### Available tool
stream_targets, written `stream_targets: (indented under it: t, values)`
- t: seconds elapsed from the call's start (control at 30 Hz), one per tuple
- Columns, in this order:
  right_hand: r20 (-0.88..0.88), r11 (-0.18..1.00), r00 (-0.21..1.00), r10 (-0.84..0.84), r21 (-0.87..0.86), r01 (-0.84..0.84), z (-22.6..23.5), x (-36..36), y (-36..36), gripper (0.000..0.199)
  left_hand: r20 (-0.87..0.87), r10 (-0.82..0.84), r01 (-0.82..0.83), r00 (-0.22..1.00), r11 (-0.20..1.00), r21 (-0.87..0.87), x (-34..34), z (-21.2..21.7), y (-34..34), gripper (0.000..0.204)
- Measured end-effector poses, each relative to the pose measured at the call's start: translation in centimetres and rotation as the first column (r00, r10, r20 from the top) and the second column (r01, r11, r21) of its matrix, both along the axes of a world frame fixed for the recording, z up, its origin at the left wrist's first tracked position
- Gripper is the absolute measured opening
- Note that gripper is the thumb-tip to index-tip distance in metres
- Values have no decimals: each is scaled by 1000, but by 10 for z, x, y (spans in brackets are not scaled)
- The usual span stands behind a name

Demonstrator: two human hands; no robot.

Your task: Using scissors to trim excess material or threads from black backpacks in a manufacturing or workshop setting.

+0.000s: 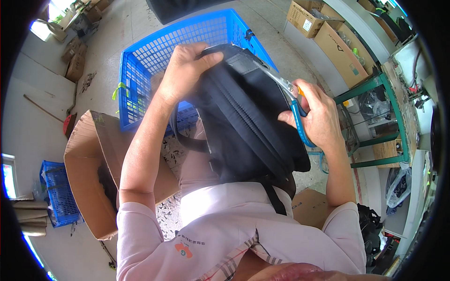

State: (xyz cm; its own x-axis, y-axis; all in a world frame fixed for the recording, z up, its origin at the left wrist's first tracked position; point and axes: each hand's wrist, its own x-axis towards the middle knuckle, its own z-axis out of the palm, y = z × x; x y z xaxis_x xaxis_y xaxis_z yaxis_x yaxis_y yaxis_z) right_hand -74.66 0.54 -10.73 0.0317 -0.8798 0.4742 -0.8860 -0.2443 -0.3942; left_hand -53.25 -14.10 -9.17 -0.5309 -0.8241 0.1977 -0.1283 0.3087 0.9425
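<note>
The left hand pinches the top edge of a black fabric bag between thumb and fingers. The bag spreads below and to the right of those fingers, over the person's lap, soft and slightly sagging. A ribbed seam or zip slants down its matte front; just right of the left fingertips lies a greyer patch, and below that hand a dark strap loops out. The right hand's fingers are curled around blue-handled scissors, whose blades point up-left along the bag's edge; whether they bite the cloth is hard to tell. Beyond the left fingers stands a blue crate.
</note>
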Motion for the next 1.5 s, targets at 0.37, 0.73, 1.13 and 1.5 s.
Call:
stream_targets:
  t: [0.37,0.73,1.13,1.5]
  values:
    - [-47,999,999,27,-30,-28,-8,-1,-3,52,19,-41,41,999,999,-15,-8,-2,-1,16]
    - [-24,995,999,-24,-102,21,-14,-1,-5,55,-16,-36,35,999,999,-22,-14,-4,0,15]
    - [-77,994,996,-36,-105,28,-11,-6,-7,49,20,-4,6,1000,998,-65,-17,-4,2,18]
    - [-68,996,997,-40,-80,35,-1,-10,-3,45,59,29,-18,998,985,-169,-20,-5,5,18]
